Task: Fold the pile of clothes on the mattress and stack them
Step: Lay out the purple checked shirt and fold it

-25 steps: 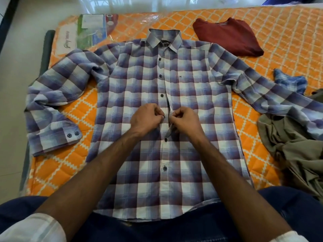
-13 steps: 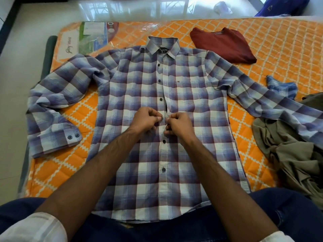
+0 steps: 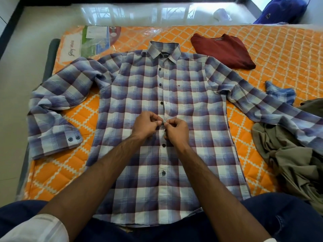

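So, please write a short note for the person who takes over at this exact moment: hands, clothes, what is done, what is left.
Left hand and right hand: both pinch the placket of the checked shirt at mid-chest, working on a button.
Checked shirt: flat, front up, on the orange mattress, sleeves spread out.
Done: maroon shirt lies folded at the far side.
Left: finish the buttoning, fold the checked shirt, then the olive garment crumpled on the right, then stack all.
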